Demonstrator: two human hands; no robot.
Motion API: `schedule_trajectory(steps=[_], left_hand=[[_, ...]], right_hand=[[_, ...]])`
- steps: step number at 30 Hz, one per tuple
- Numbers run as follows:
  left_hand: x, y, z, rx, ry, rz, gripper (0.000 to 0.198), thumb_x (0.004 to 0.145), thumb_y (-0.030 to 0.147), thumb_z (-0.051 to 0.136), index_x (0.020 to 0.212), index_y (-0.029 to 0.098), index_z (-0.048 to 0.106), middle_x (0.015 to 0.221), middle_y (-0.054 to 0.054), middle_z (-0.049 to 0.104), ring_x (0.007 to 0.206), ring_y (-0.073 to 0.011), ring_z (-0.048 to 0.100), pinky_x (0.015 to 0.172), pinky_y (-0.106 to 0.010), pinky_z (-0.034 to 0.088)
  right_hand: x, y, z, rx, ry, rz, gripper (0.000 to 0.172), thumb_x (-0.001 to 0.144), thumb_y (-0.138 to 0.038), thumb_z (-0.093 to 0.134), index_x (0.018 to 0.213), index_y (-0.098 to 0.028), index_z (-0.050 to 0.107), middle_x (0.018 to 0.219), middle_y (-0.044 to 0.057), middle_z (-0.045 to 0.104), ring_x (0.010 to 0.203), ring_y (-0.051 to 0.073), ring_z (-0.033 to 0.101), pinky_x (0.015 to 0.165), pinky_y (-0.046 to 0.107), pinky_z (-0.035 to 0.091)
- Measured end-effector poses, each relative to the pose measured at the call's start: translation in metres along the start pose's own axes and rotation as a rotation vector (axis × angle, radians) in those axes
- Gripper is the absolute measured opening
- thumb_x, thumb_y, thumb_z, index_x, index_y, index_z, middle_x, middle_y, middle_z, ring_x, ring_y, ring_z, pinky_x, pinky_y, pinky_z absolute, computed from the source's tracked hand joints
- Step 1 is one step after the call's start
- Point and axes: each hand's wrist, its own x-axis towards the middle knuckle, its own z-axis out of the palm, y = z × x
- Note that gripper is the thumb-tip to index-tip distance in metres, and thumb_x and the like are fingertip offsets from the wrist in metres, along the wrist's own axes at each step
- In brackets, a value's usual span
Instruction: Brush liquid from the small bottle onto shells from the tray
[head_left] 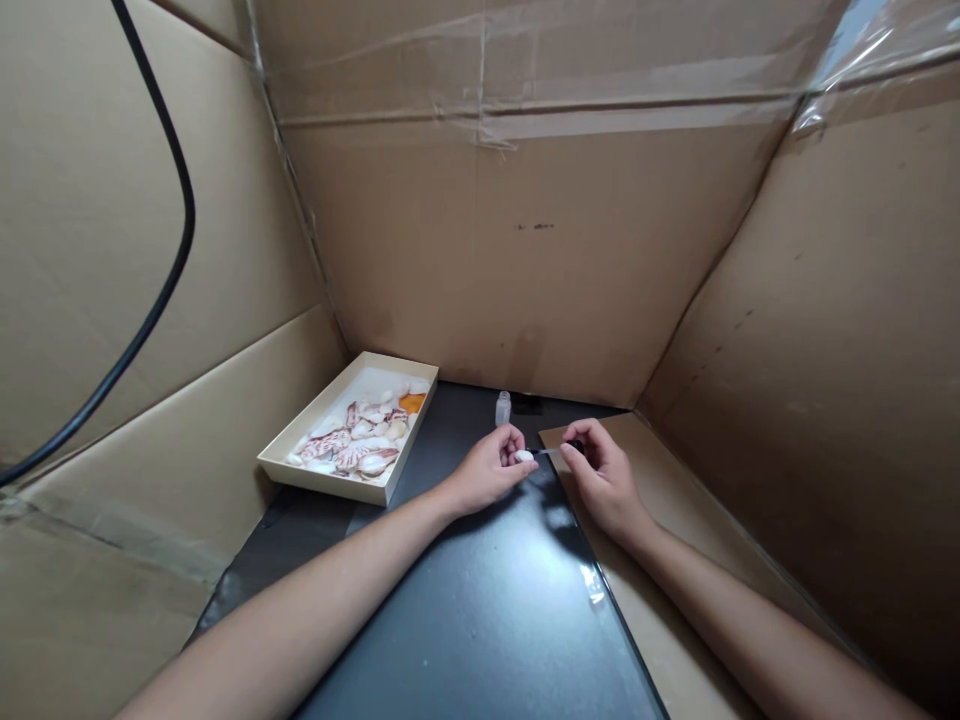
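My left hand (pixel 491 465) pinches a small white shell (pixel 523 456) between thumb and fingers, just above the black mat (pixel 480 600). My right hand (pixel 600 470) is closed on a thin brush (pixel 551 450) with a dark cap; the brush tip touches the shell. A small clear bottle (pixel 502 407) stands open just behind my left hand.
A cream tray (pixel 330 478) with several white, pink and orange shells lies at the back left of the mat. Cardboard walls enclose the space on all sides. A sheet of cardboard (pixel 675 600) lies right of the mat. A black cable (pixel 161 290) hangs at the left.
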Motion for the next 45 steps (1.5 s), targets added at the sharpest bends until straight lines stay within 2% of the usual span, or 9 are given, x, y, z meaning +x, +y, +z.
schedule_trajectory(steps=[9,12,16,19,24,30,35,45], left_hand=[[0.0,0.001,0.001,0.058,-0.005,0.011,0.023,0.076,0.032,0.061,0.082,0.016,0.044,0.067,0.006,0.04,0.06,-0.0065,0.035,0.055,-0.019,0.029],[0.0,0.001,0.001,0.038,-0.005,0.003,0.025,0.075,0.031,0.063,0.082,0.016,0.044,0.067,0.006,0.04,0.06,-0.0065,0.035,0.056,-0.02,0.029],[0.0,-0.001,0.0,0.007,-0.007,-0.002,0.029,0.072,0.031,0.066,0.082,0.017,0.043,0.067,0.006,0.041,0.061,-0.0064,0.035,0.056,-0.02,0.029],[0.001,-0.004,0.0,0.002,-0.015,-0.009,0.03,0.072,0.032,0.067,0.082,0.017,0.043,0.067,0.007,0.04,0.06,-0.0065,0.035,0.056,-0.02,0.028],[0.001,-0.005,0.0,-0.034,-0.025,-0.001,0.026,0.072,0.025,0.064,0.084,0.016,0.043,0.071,0.006,0.041,0.061,-0.0061,0.037,0.057,-0.019,0.03],[0.001,-0.004,-0.001,0.106,-0.003,0.02,0.018,0.075,0.02,0.059,0.088,0.015,0.047,0.074,0.004,0.043,0.06,-0.0058,0.035,0.055,-0.019,0.028],[0.001,-0.005,-0.001,0.104,-0.005,0.038,0.014,0.075,0.014,0.055,0.087,0.015,0.047,0.073,0.005,0.042,0.06,-0.0056,0.034,0.056,-0.019,0.029],[0.002,-0.003,-0.001,0.172,-0.004,0.034,0.015,0.075,0.011,0.051,0.091,0.013,0.053,0.071,0.004,0.044,0.06,-0.0066,0.034,0.055,-0.02,0.028]], right_hand=[[-0.001,0.004,0.001,0.031,0.014,-0.02,0.009,0.087,-0.03,0.051,0.091,-0.021,0.051,0.077,-0.001,0.053,0.063,0.015,0.047,0.059,0.026,0.038],[-0.001,0.003,0.0,0.007,-0.028,-0.023,0.008,0.085,-0.027,0.053,0.089,-0.021,0.05,0.075,-0.002,0.051,0.06,0.013,0.045,0.057,0.026,0.036],[-0.002,0.001,0.0,-0.013,0.007,-0.024,0.007,0.087,-0.027,0.052,0.09,-0.021,0.05,0.077,-0.001,0.052,0.063,0.014,0.046,0.059,0.026,0.037],[-0.002,0.001,0.0,0.017,-0.017,-0.039,0.007,0.088,-0.027,0.05,0.091,-0.021,0.05,0.077,-0.001,0.052,0.064,0.014,0.046,0.059,0.026,0.038],[-0.002,0.002,0.002,-0.013,0.0,-0.047,0.008,0.087,-0.026,0.053,0.092,-0.021,0.05,0.078,-0.001,0.052,0.062,0.013,0.045,0.058,0.025,0.038],[-0.004,0.0,0.004,-0.055,-0.043,-0.067,0.01,0.085,-0.026,0.056,0.09,-0.02,0.05,0.076,-0.001,0.052,0.061,0.012,0.045,0.056,0.025,0.037],[-0.004,-0.002,0.004,-0.039,-0.053,-0.083,0.008,0.088,-0.028,0.051,0.092,-0.02,0.051,0.075,-0.001,0.051,0.06,0.013,0.046,0.056,0.024,0.038],[-0.004,-0.006,0.005,-0.099,-0.065,-0.087,0.009,0.086,-0.027,0.054,0.09,-0.019,0.052,0.075,0.0,0.053,0.059,0.012,0.046,0.054,0.024,0.038]])
